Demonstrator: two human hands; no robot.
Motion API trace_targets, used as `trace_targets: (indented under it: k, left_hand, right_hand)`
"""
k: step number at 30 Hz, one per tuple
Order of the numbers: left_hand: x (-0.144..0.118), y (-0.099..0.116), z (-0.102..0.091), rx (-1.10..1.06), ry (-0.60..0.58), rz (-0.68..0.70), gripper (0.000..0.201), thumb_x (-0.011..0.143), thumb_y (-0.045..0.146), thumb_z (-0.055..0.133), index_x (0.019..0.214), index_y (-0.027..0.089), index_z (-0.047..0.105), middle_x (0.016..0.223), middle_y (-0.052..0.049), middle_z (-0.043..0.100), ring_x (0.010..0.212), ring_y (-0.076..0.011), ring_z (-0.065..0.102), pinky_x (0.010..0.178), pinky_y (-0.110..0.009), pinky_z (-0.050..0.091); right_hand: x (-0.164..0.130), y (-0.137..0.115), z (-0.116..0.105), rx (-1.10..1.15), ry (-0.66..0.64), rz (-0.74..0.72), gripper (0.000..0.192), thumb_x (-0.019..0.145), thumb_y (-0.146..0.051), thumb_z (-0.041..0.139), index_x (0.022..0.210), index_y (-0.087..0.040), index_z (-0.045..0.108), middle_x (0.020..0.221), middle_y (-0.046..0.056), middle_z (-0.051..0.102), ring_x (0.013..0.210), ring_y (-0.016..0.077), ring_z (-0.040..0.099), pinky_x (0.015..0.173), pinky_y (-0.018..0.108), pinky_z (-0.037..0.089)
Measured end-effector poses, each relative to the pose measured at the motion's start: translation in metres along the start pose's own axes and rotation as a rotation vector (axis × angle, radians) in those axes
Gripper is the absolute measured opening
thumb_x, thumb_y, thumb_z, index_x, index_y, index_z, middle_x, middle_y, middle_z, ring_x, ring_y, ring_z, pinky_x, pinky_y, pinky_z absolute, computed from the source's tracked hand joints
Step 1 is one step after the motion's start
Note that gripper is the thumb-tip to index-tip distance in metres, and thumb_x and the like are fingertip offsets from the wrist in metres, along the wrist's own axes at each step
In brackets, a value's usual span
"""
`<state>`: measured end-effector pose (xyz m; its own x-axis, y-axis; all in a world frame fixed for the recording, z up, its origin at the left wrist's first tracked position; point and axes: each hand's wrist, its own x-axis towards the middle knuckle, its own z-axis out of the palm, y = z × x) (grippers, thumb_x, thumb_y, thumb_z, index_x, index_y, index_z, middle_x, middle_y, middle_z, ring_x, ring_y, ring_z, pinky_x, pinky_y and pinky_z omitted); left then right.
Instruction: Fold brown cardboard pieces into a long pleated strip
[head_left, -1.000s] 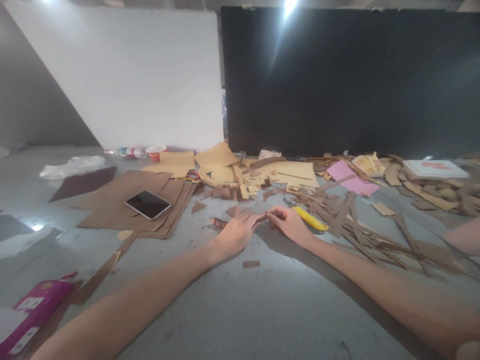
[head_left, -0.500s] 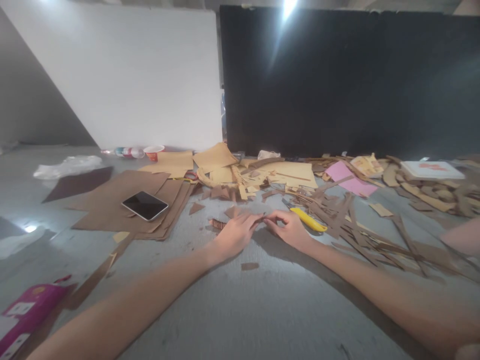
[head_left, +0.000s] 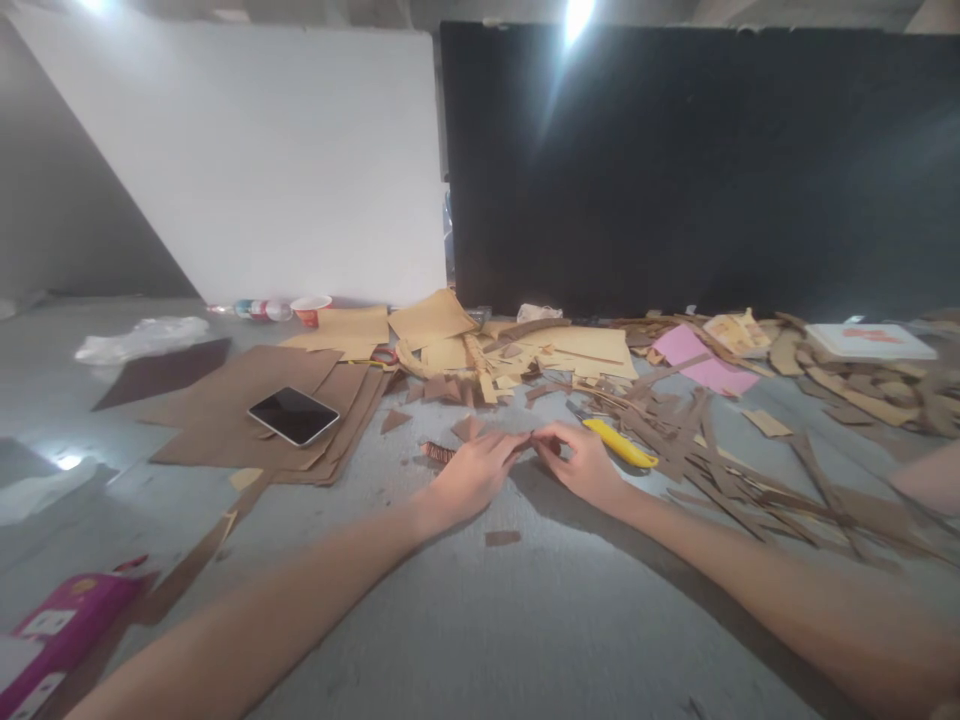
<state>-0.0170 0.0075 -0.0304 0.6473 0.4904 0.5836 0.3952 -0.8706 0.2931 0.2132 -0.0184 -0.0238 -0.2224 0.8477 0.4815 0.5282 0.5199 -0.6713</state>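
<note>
My left hand [head_left: 474, 474] and my right hand [head_left: 581, 462] meet fingertip to fingertip just above the table. Both are closed in a pinch, around a small dark bit too hidden to make out. Beside my left hand lies a ridged, pleated brown paper strip [head_left: 437, 453], its right end covered by the hand. Nearer to me is a small brown paper rectangle [head_left: 502, 538] on the grey table [head_left: 420, 640]. A yellow utility knife [head_left: 621, 444] lies just right of my right hand, tip pointing away to the left.
A phone [head_left: 294, 415] rests on stacked brown sheets [head_left: 217, 440] at left. Brown strips [head_left: 697, 450] spread to the right, near another person's arm [head_left: 928, 474]. Tan paper [head_left: 431, 316], a pink sheet [head_left: 701, 360] and a white box [head_left: 870, 341] lie farther back. A magenta case [head_left: 71, 630] sits front left.
The whole view has shifted slightly, with everything a little lower and to the right. My hands keep nearly the same pinched pose, fingertips together.
</note>
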Motion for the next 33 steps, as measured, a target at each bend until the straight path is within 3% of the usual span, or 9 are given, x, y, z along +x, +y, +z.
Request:
trace_targets:
  k: [7, 15, 24, 29, 33]
  left_hand:
    - [-0.0021, -0.0029, -0.0001, 0.022, -0.007, 0.024, 0.032, 0.113, 0.022, 0.039, 0.141, 0.019, 0.055, 0.118, -0.011, 0.074, 0.11, -0.0244, 0.074, 0.091, -0.04, 0.062]
    - [0.0, -0.0006, -0.0023, 0.019, -0.028, 0.021, 0.032, 0.113, 0.023, 0.04, 0.14, 0.02, 0.057, 0.113, -0.011, 0.073, 0.105, -0.0239, 0.074, 0.089, -0.039, 0.062]
    - [-0.0021, -0.0056, 0.0, 0.043, -0.086, -0.069, 0.026, 0.108, 0.022, 0.054, 0.133, 0.022, 0.061, 0.113, -0.009, 0.073, 0.105, -0.0252, 0.073, 0.086, -0.039, 0.062]
    - [0.0023, -0.0028, 0.0008, 0.093, 0.0, -0.089, 0.025, 0.107, 0.023, 0.055, 0.131, 0.021, 0.062, 0.122, -0.01, 0.07, 0.11, -0.0261, 0.071, 0.095, -0.043, 0.06]
    - [0.0038, -0.0032, 0.0027, 0.167, 0.068, -0.079, 0.027, 0.109, 0.028, 0.052, 0.132, 0.018, 0.064, 0.117, -0.012, 0.072, 0.11, -0.0285, 0.069, 0.1, -0.049, 0.057]
  right_hand:
    - [-0.0016, -0.0059, -0.0002, -0.011, -0.07, -0.046, 0.029, 0.103, -0.039, 0.052, 0.086, -0.024, 0.068, 0.076, 0.004, 0.065, 0.07, 0.0204, 0.058, 0.067, 0.032, 0.048]
    - [0.0024, -0.0003, -0.0016, 0.104, -0.174, 0.113, 0.035, 0.103, -0.05, 0.055, 0.096, -0.021, 0.073, 0.075, 0.002, 0.068, 0.07, 0.0187, 0.06, 0.066, 0.029, 0.048]
    - [0.0035, -0.0048, -0.0021, 0.092, -0.186, 0.109, 0.036, 0.104, -0.05, 0.054, 0.097, -0.022, 0.075, 0.085, 0.004, 0.076, 0.077, 0.0219, 0.066, 0.071, 0.032, 0.051]
    - [0.0038, -0.0014, -0.0019, 0.041, -0.084, 0.099, 0.035, 0.105, -0.047, 0.05, 0.09, -0.022, 0.07, 0.08, 0.003, 0.072, 0.075, 0.0216, 0.065, 0.07, 0.032, 0.05]
    - [0.0039, -0.0006, -0.0007, -0.007, -0.102, 0.101, 0.033, 0.104, -0.044, 0.051, 0.086, -0.023, 0.068, 0.076, 0.002, 0.07, 0.071, 0.0211, 0.063, 0.066, 0.031, 0.047]
